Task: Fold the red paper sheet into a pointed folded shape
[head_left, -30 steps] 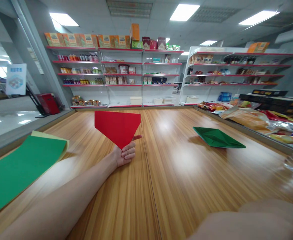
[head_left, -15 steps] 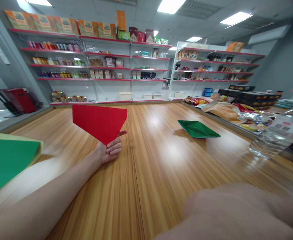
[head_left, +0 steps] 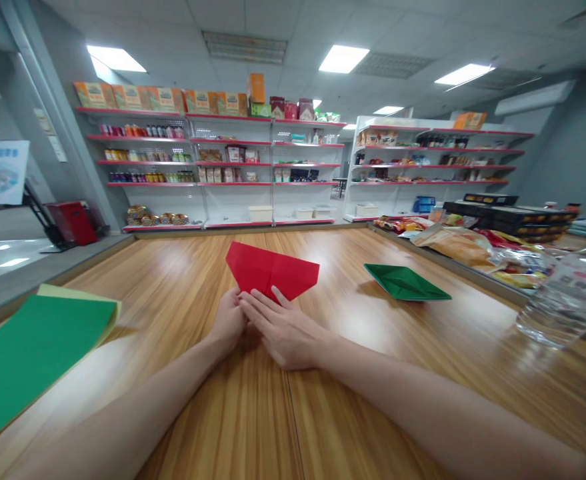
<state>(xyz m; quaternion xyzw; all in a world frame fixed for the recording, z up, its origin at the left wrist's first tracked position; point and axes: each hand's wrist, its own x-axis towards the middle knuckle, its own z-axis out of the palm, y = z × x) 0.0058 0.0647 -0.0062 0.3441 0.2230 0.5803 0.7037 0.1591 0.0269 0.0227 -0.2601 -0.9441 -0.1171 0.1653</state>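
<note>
Up from the near edge of the desk (head_left: 173,267) comes the right hand (head_left: 290,333), blurred low in view half a second ago and now laid against the red paper (head_left: 267,270), which tips down toward its right end and shows a middle crease. White shelving (head_left: 227,198) stands past the desk's far edge. Along the left edge lie green sheets (head_left: 43,353), a pale yellow sheet (head_left: 55,291) showing at their far corner. Snack packs (head_left: 455,247) crowd beyond the right edge, and a clear bottle (head_left: 555,310) stands near that edge. Between bottle and red paper, a folded green paper (head_left: 407,281) rests on the right half.

Red paper is held up near the desk's middle, by the seam, both hands together at its lower side. Closed on its lower left part is the left hand (head_left: 229,320); the right lies across the lower edge, fingers nearly straight, tips touching the left. Whether the right also pinches from behind cannot be told, its thumb being hidden. To work this fold well, keep the left grip steady, line the layers up first, then press evenly outward from the middle crease; bracing the paper on the desk should give a sharper line.
</note>
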